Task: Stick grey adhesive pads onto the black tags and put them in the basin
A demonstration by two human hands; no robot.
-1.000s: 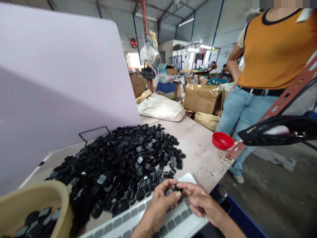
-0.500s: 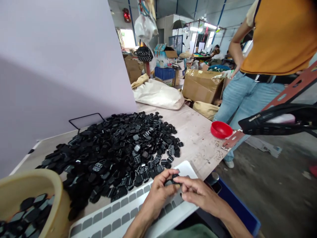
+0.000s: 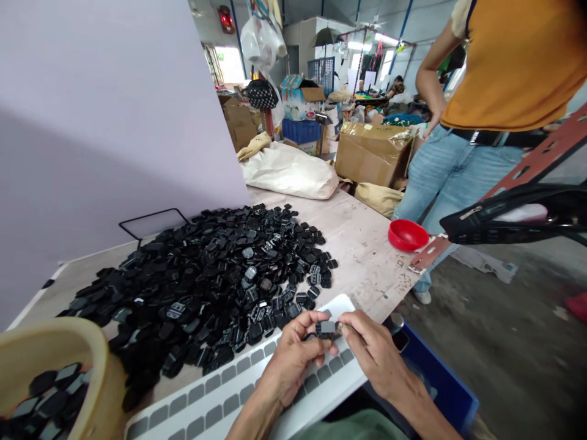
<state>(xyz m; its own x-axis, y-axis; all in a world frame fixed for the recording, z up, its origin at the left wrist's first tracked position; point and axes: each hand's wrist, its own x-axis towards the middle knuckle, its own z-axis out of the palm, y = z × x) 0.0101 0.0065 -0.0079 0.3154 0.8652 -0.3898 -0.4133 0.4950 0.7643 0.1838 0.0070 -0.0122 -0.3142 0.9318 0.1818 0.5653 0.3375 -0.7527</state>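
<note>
Between its thumb and fingers, my left hand (image 3: 293, 348) grips a small black plastic piece (image 3: 324, 335) whose upper face shows a grey patch. Just to its right, my right hand (image 3: 373, 342) has thumb and forefinger pinched together by the piece's edge; what they hold, if anything, is too small to make out. Beneath both hands lies a white sheet (image 3: 342, 303) bearing rows of grey rounded-square stickers (image 3: 213, 384). A large heap of similar black plastic pieces (image 3: 206, 275) spreads over the table beyond the sheet.
A yellowish tub (image 3: 103, 360) with black pieces stands at front left. The red bowl (image 3: 408, 235) sits by the table's right edge, near a red metal bar (image 3: 431, 252). Below is a blue crate (image 3: 440, 379). A person in an orange top (image 3: 513, 67) stands at right.
My right hand has drawn back slightly to the right and its fingers are now pinched. The piece in my left hand now shows its grey patch. The view has shifted slightly.
</note>
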